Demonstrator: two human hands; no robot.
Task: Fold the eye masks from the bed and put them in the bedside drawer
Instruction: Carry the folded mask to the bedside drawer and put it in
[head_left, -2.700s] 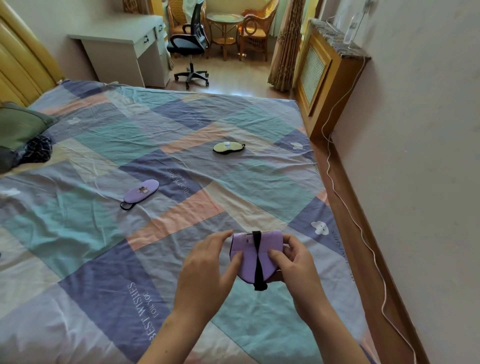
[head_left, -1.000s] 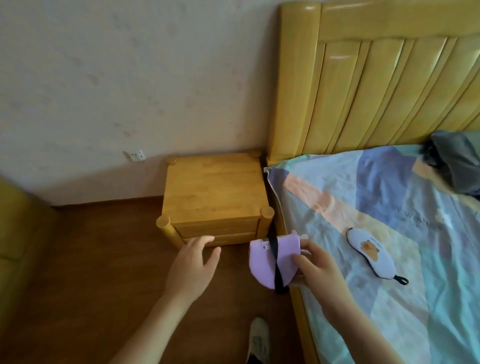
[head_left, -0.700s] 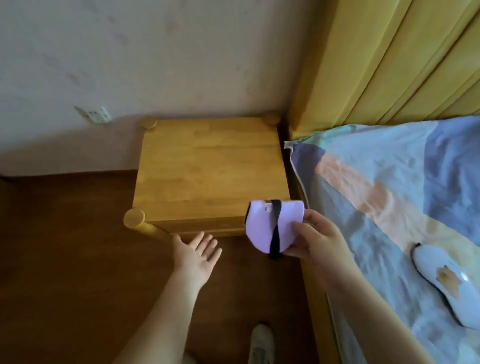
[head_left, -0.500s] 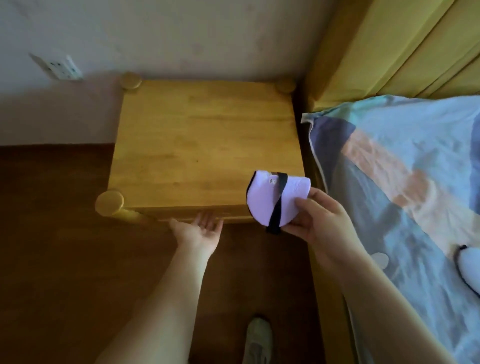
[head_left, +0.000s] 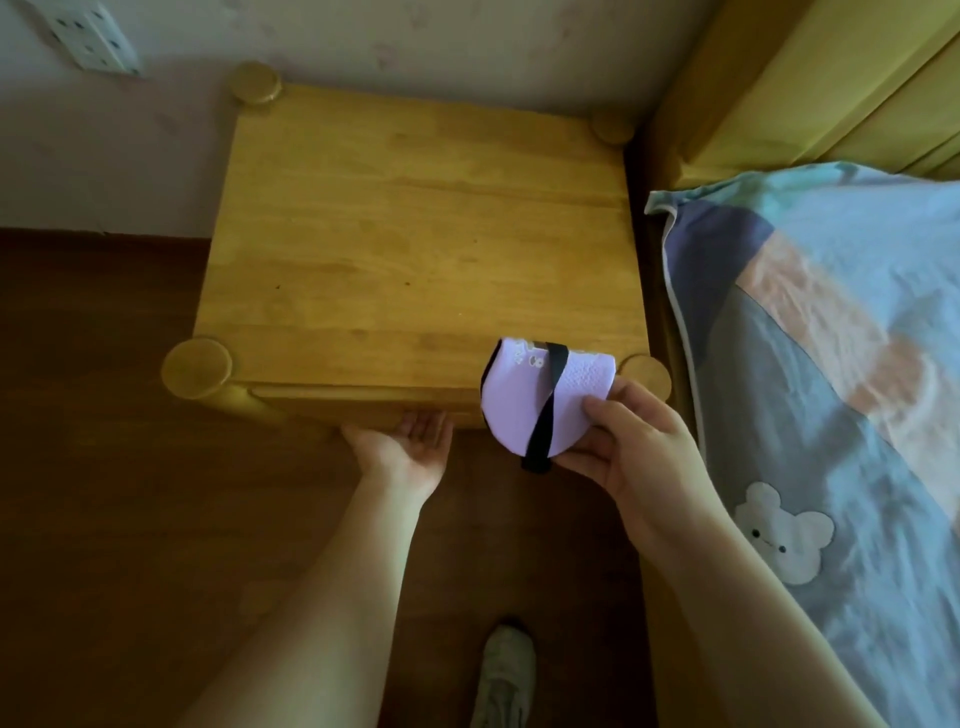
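A folded purple eye mask (head_left: 524, 400) with a black strap across it is pinched in my right hand (head_left: 634, 447), held over the front right corner of the wooden bedside table (head_left: 415, 249). My left hand (head_left: 405, 447) is palm up with its fingertips tucked under the front edge of the drawer front (head_left: 363, 402). The fingers are hidden there, so I cannot see whether they grip the drawer. The drawer looks shut.
The bed with a patchwork sheet (head_left: 831, 364) lies along the right, its yellow headboard (head_left: 831, 78) at top right. A wall socket (head_left: 88, 36) is at top left. Dark wooden floor (head_left: 130, 519) surrounds my shoe (head_left: 504, 675).
I turned from the bed to the bedside table with the folded mask. My left hand let go of the mask and reached under the drawer front. The view moved closer.
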